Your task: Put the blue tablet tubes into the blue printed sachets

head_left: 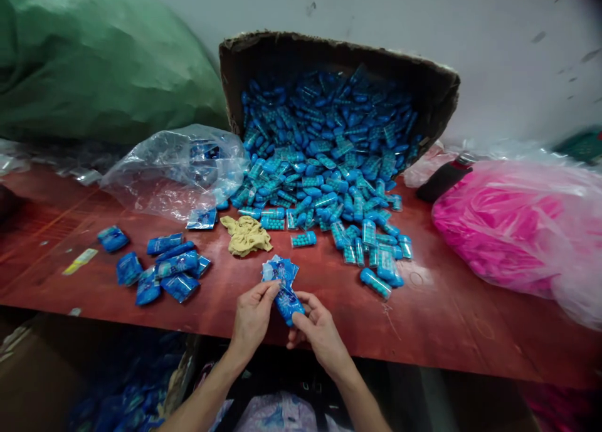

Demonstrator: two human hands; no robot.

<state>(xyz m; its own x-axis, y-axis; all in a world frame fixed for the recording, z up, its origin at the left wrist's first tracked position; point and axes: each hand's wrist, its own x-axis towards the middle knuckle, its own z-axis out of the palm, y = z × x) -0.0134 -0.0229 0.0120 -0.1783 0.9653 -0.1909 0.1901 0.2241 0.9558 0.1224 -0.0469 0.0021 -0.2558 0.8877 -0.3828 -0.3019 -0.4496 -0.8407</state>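
Note:
Near the table's front edge, a blue printed packet [288, 304] is pinched between my two hands. My left hand [254, 316] grips its upper left end with thumb and fingers. At the lower right end, my right hand [320, 328] has its thumb on top and fingers beneath. Just beyond lie several flat blue printed pieces [278, 268], fanned and overlapping; whether they touch the packet is unclear. To the left rests a loose group of filled blue packets [176, 266]. Small clear capsule-shaped containers with blue caps and turquoise balls [324, 162] spill toward me.
A tipped cardboard box [435, 84] holds the capsule pile on the red table [451, 331]. Crumpled yellow cloth [247, 236] and a clear plastic bag [160, 168] lie left of centre. Bags of pink items [498, 225] stand right, a green sack [103, 62] left. Below is an open box [47, 363].

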